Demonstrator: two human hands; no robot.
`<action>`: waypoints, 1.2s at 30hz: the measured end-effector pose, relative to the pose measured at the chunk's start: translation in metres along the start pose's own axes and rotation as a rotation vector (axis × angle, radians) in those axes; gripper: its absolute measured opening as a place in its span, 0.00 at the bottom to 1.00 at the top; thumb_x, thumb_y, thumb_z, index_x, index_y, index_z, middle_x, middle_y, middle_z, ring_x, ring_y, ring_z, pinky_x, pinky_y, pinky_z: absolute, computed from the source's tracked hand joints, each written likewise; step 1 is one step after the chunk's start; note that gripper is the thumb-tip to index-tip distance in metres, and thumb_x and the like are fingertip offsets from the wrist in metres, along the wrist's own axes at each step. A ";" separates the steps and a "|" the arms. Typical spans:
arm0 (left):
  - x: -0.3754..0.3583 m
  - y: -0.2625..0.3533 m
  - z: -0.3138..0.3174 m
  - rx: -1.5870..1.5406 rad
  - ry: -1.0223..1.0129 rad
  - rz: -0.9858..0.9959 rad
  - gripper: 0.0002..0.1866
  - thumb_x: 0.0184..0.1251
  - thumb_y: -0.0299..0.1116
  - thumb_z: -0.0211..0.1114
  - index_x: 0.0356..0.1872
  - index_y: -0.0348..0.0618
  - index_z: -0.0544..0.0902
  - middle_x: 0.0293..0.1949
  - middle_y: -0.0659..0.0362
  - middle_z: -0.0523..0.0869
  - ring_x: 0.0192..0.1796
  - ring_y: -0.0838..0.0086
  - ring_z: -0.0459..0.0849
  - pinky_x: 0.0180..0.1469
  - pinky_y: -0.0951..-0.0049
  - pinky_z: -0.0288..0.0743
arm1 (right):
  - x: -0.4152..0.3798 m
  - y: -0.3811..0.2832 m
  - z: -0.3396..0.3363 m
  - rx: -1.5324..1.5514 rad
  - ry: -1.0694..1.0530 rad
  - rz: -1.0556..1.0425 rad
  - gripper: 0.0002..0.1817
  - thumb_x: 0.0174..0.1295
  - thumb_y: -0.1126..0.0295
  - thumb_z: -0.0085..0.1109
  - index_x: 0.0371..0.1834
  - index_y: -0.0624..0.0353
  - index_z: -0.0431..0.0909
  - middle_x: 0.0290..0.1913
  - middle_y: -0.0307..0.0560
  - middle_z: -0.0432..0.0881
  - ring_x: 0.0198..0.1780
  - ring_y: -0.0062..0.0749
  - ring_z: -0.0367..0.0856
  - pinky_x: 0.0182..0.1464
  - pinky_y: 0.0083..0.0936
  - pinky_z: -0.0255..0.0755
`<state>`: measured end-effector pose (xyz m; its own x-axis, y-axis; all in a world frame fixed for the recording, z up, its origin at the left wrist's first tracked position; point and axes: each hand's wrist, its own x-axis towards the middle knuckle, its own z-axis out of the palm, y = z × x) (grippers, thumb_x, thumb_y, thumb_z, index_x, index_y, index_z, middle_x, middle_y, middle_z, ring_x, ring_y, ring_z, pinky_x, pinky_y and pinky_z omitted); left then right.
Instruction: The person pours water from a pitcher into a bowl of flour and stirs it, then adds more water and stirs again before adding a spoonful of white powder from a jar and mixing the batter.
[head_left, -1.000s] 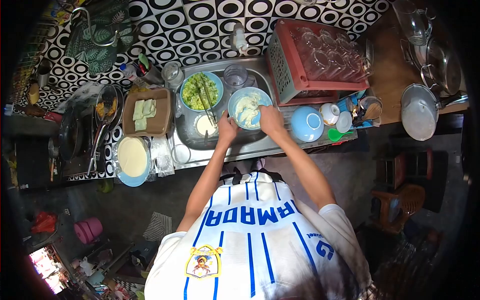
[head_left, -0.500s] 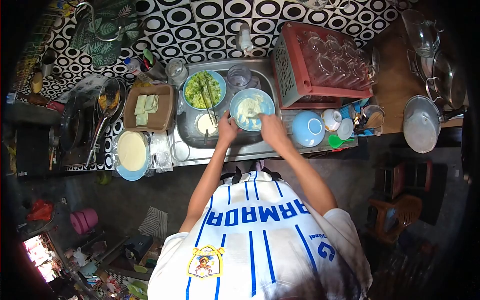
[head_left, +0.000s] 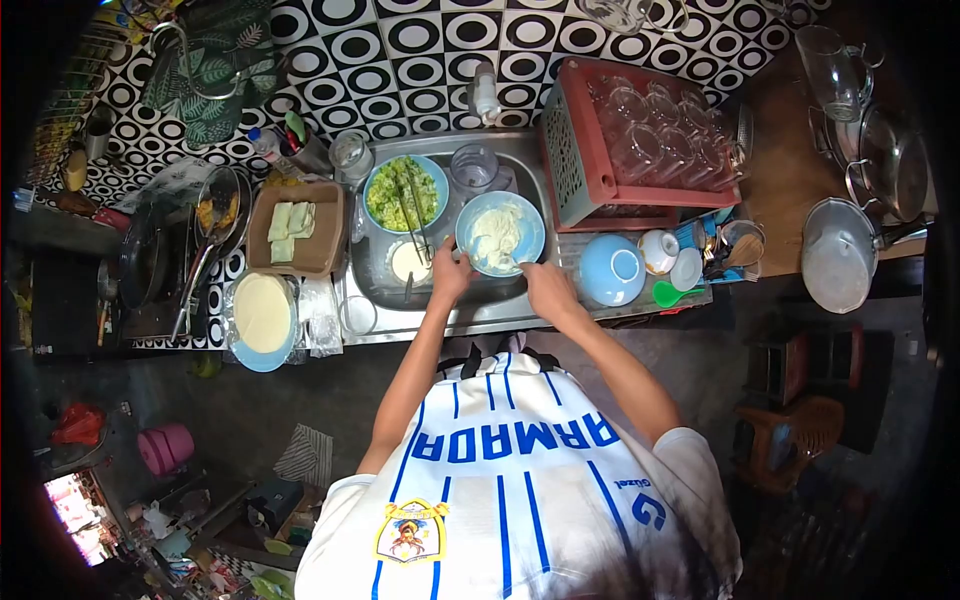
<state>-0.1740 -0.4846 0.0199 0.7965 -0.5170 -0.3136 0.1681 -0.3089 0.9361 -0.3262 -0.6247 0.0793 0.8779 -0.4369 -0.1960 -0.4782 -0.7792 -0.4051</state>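
A light blue bowl (head_left: 536, 234) with thick, pale batter (head_left: 497, 236) sits over the sink basin. My left hand (head_left: 453, 276) grips its near-left rim, fingers closed around the edge. At the near-right rim, my right hand (head_left: 549, 292) is closed; whatever it holds is mostly hidden behind the fingers. Just left of my left hand is a small dish of pale liquid (head_left: 407, 262) with a utensil handle sticking out. Behind that stands a blue bowl of chopped greens (head_left: 385, 205), with metal tongs (head_left: 414, 215) lying across it.
A brown tray (head_left: 330, 235) holds pale folded pieces, with a plate of round wrappers (head_left: 263, 315) in front. An upturned blue bowl (head_left: 605, 275) and a green spoon (head_left: 672, 294) lie right of the sink. A red rack (head_left: 590, 150) carries several glasses. Pans crowd the far left.
My right hand has moved down from over the bowl to its near-right rim. The batter has shifted and looks smoother and more spread. My left hand keeps its hold on the rim.
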 end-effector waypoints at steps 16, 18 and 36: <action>0.004 -0.011 0.004 -0.021 0.074 0.125 0.25 0.67 0.19 0.53 0.67 0.26 0.71 0.46 0.42 0.87 0.28 0.65 0.90 0.29 0.71 0.85 | 0.053 0.005 0.013 0.041 0.137 0.102 0.13 0.59 0.77 0.53 0.43 0.61 0.87 0.42 0.68 0.86 0.46 0.62 0.86 0.51 0.52 0.78; 0.005 -0.014 0.004 -0.017 0.064 0.131 0.25 0.67 0.19 0.53 0.66 0.27 0.72 0.46 0.42 0.87 0.28 0.65 0.90 0.29 0.70 0.85 | 0.063 0.003 -0.012 0.064 0.168 0.110 0.14 0.60 0.75 0.52 0.42 0.59 0.88 0.41 0.66 0.86 0.46 0.62 0.86 0.51 0.51 0.78; -0.007 0.022 -0.005 0.125 0.034 0.127 0.26 0.63 0.21 0.57 0.64 0.26 0.75 0.50 0.40 0.87 0.43 0.60 0.91 0.45 0.66 0.84 | 0.092 0.017 0.027 0.137 0.017 0.171 0.12 0.60 0.73 0.55 0.38 0.64 0.89 0.39 0.68 0.85 0.47 0.60 0.85 0.53 0.46 0.77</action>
<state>-0.1733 -0.4838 0.0433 0.8264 -0.5313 -0.1863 -0.0072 -0.3409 0.9401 -0.2527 -0.6666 0.0304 0.7835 -0.5654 -0.2576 -0.6109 -0.6254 -0.4855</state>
